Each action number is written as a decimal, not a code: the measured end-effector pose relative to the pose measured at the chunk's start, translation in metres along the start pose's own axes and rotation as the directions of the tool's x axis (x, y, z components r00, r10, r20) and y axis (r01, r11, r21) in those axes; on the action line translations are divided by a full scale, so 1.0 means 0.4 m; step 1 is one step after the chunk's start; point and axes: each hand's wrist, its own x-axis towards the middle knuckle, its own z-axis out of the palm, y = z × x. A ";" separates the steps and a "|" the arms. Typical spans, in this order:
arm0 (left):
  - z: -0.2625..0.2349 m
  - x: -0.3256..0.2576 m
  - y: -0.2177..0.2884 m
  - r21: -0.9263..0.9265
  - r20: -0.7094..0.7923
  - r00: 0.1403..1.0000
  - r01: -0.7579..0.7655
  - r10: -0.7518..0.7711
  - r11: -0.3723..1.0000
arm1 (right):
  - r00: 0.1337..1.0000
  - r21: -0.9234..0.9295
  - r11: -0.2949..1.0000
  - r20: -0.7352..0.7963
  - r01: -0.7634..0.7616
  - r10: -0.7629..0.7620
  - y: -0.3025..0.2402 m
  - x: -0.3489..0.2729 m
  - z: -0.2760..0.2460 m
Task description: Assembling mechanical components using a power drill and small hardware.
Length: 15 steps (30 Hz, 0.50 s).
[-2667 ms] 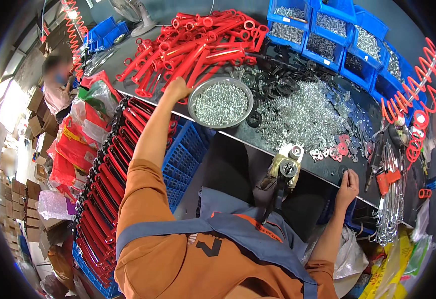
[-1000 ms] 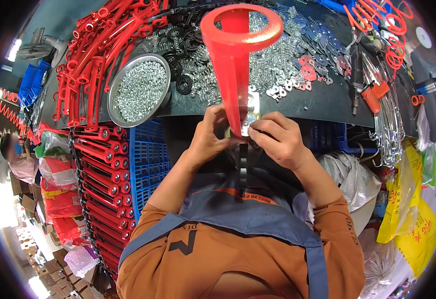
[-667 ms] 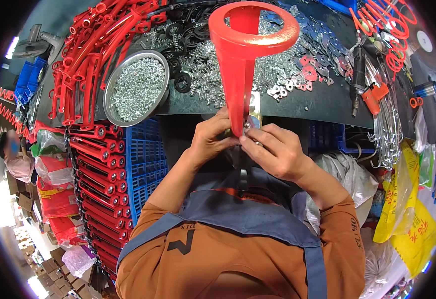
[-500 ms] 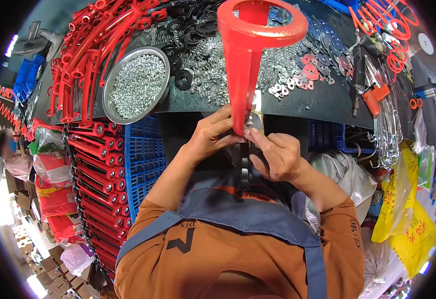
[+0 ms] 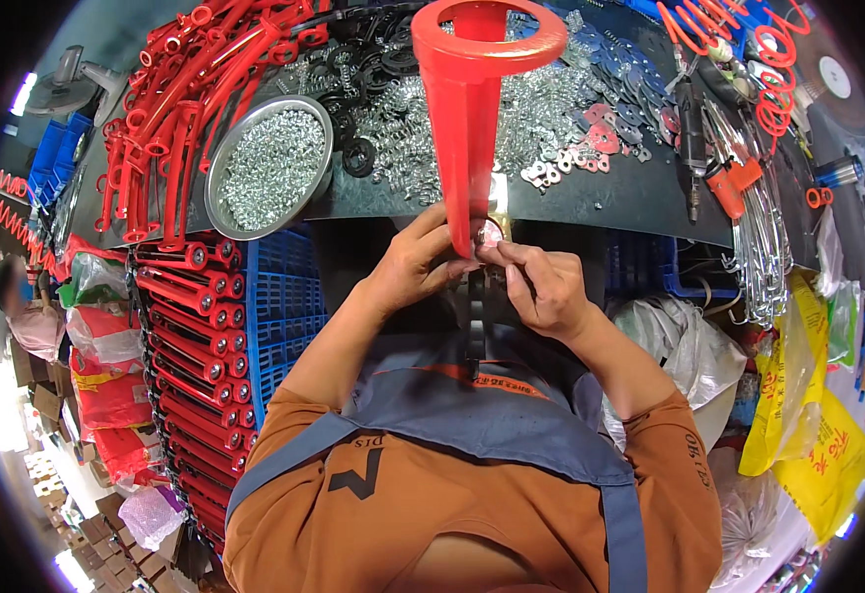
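A red metal piece with a wide ring at its top (image 5: 460, 138) stands upright in front of me, over the table edge. My left hand (image 5: 415, 259) is closed round its narrow lower end. Close by on the right, my right hand (image 5: 548, 287) pinches with thumb and forefinger at the same lower end. A small shiny roundish metal part (image 5: 491, 233) shows just above those fingertips. Whatever lies between the right fingers is hidden. Behind the red piece, loose springs (image 5: 393, 128) cover the dark table (image 5: 373, 201).
A steel bowl (image 5: 217, 203) of small metal parts stands left, beside piled red handles (image 5: 180, 109). Flat metal plates (image 5: 605, 133) lie right, near a power driver (image 5: 692, 128) and hanging metal hooks (image 5: 761, 262). Red pieces are stacked beside a blue crate (image 5: 289, 306).
The red piece has shifted slightly left. My right hand has moved up and left, its fingertips now covering more of the shiny part. My left hand keeps its hold.
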 end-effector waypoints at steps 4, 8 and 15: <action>0.004 -0.001 0.001 0.055 -0.010 1.000 -0.028 0.028 0.998 | 0.995 0.112 0.989 -0.005 -0.097 0.098 -0.013 -0.011 -0.006; -0.003 0.007 0.004 0.062 -0.052 0.994 -0.095 0.098 0.994 | 0.949 0.347 0.893 -0.028 -0.286 0.315 -0.003 -0.020 -0.113; -0.209 -0.016 0.065 0.510 -0.352 0.926 0.064 0.140 0.858 | 0.956 -0.784 0.548 -0.215 -0.292 0.201 0.282 -0.060 -0.614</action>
